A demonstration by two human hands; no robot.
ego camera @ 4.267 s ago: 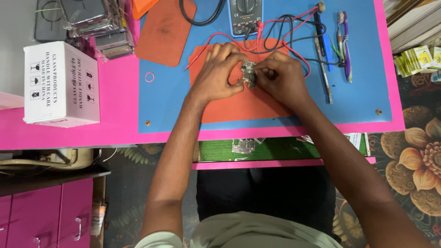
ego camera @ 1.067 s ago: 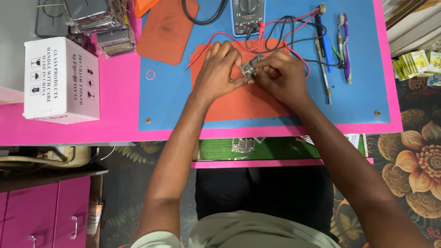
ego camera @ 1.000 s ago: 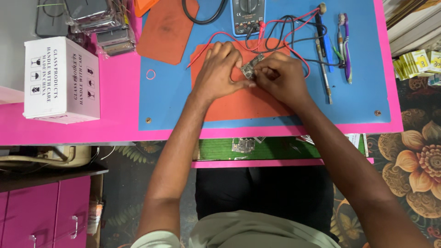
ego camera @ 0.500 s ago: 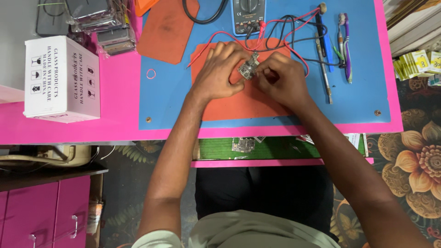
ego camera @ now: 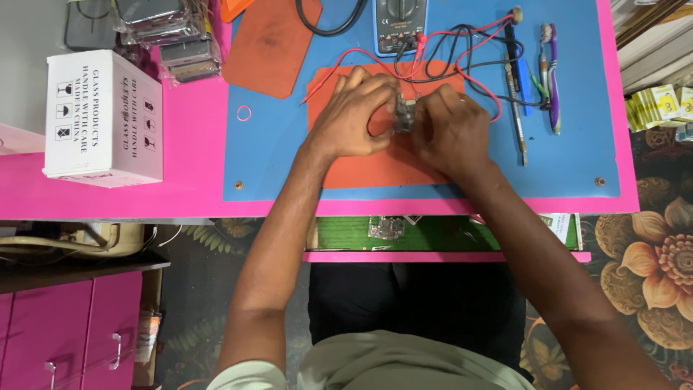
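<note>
While both hands — left hand (ego camera: 354,115), right hand (ego camera: 451,130) — pinch the small metal part (ego camera: 403,115) over the orange mat (ego camera: 375,159), a slip could drop it among the leads (ego camera: 469,54).

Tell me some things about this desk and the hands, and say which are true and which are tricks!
1. Both hands, left hand and right hand, hold a small metal part between them. True.
2. The hands work over a green mat. False: the mat is orange.
3. A white box sits on the pink table. True.
4. The meter has only blue wires. False: its wires are red and black.
</note>
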